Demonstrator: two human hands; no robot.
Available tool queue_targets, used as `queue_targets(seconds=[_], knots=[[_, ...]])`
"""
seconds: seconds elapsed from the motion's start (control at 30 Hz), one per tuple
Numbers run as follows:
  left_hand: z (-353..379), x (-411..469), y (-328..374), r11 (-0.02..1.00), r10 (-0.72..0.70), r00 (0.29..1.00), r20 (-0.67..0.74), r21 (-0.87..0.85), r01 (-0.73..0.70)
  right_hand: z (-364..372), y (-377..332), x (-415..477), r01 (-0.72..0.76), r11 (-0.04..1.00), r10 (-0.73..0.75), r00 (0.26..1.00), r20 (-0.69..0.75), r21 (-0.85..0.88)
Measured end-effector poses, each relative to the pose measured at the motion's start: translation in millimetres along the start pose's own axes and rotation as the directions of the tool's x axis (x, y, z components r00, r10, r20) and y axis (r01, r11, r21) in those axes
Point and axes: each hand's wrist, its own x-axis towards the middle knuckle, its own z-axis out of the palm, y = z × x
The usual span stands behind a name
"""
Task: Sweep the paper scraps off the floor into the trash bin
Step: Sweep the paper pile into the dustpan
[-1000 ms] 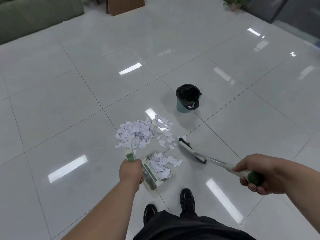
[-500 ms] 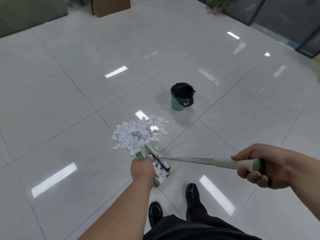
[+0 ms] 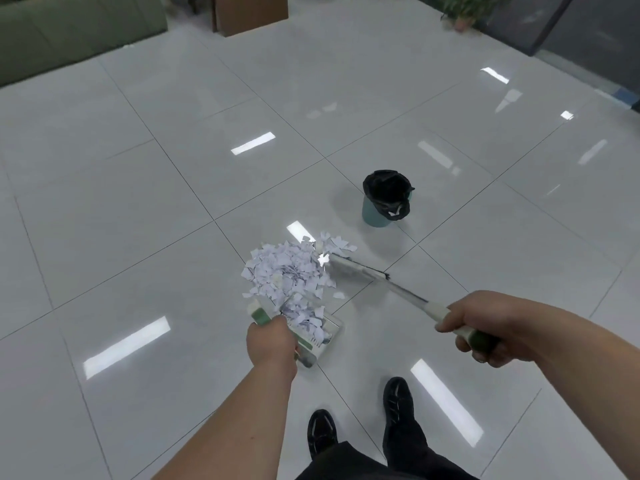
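A heap of white paper scraps point(image 3: 289, 270) lies on the glossy tiled floor in front of me. My left hand point(image 3: 270, 341) grips the green handle of a white dustpan point(image 3: 313, 336), which rests on the floor with scraps inside it. My right hand point(image 3: 485, 329) grips the green and white handle of a broom; the broom head point(image 3: 358, 270) sits at the heap's far right side. A small teal trash bin point(image 3: 384, 199) with a black liner stands upright beyond the heap, to the right.
My two black shoes point(image 3: 360, 417) stand just behind the dustpan. A green sofa point(image 3: 69, 29) lines the far left, a brown cardboard box point(image 3: 251, 12) stands at the back, and a potted plant point(image 3: 465, 12) sits by dark glass panels at the far right.
The broom head swung from the dustpan's mouth out to the far right side of the heap. More scraps now lie in the dustpan. The left hand kept holding the pan.
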Motion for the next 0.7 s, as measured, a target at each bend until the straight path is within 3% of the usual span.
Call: queue_targets(seconds=[0.3, 0.5, 0.7], knots=[[23, 5, 16, 1.000, -0.027, 0.999, 0.044, 0.003, 0.027, 25, -10, 14, -0.070, 0.950, 0.121, 0.981, 0.151, -0.303], [14, -4, 22, 0.999, -0.021, 0.998, 0.054, 0.042, 0.019, -27, -19, -29, -0.064, 0.988, 0.084, 0.987, 0.136, -0.141], [-4, -8, 16, 0.996, 0.011, 0.997, 0.071, 0.092, -0.017, -50, -30, -64, 0.004, 0.986, 0.014, 0.994, 0.106, -0.169]])
